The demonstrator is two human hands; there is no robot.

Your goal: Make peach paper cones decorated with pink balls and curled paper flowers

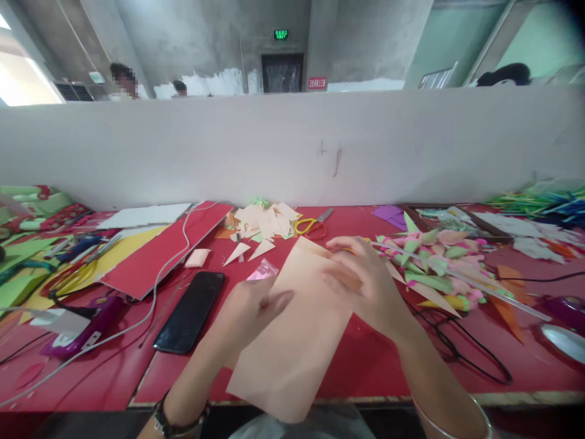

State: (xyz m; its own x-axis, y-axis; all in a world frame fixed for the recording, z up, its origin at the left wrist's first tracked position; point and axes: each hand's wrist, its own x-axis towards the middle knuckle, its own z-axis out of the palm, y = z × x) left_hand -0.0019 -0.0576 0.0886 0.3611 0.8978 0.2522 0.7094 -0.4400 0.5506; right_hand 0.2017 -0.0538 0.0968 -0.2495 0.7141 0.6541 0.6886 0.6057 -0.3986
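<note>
Cream sheet [292, 347] overhangs the counter's [379, 366] front edge; left hand [253, 311], half-curled, holds it; right hand [365, 286], loosely curled, touches it, grip unclear.

Matt paper here, that peach sheet [292, 323], looking smooth and uncoated! Over to the smartphone [191, 312], a glossy, glass-like face on it. Scissors [318, 221] now: shiny metal blades [326, 214], smooth plastic-looking handles [301, 227]. The tabletop [375, 360] carries a smooth, faint sheen, while the power strip [82, 342] gleams in glossy plastic. Up behind, a rough, bare concrete-looking wall [214, 42]; the partition [228, 146], smooth and matt!
</note>
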